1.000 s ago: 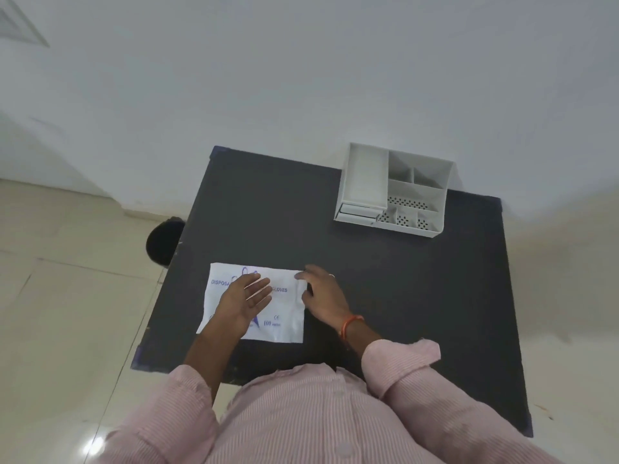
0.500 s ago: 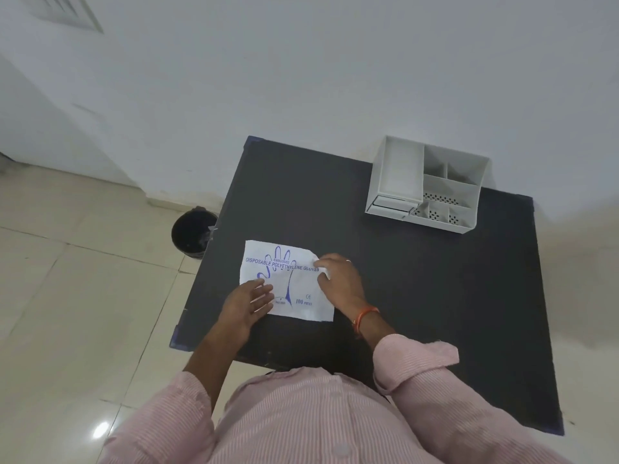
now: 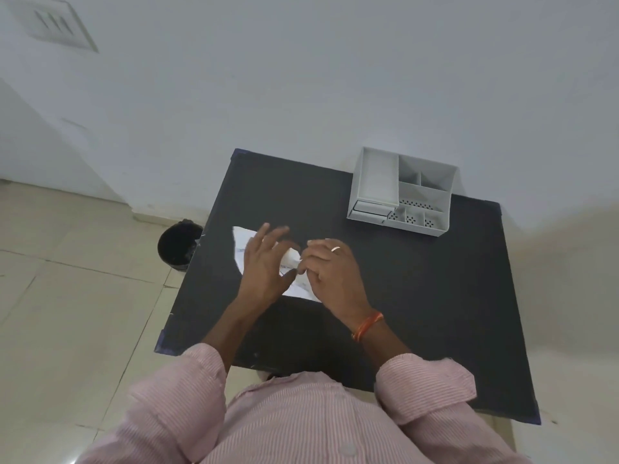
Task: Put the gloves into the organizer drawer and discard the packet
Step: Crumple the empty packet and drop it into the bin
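The white glove packet (image 3: 242,246) with blue print lies on the black table (image 3: 418,296), mostly hidden under my hands. My right hand (image 3: 330,272) pinches its raised right edge, which is lifted and crumpled between the two hands. My left hand (image 3: 263,267) lies over the packet's middle with fingers spread and holds it too. No gloves show outside the packet. The white organizer (image 3: 403,192) stands at the table's far right; its small drawer (image 3: 370,208) at the front left is closed.
A black waste bin (image 3: 177,244) stands on the tiled floor just left of the table's left edge. A white wall runs behind the table. My pink striped shirt fills the bottom of the view.
Both hands have shifted from lying flat on the packet to pulling at it. Its right edge has come up off the table and crumpled. The camera has shifted left and up.
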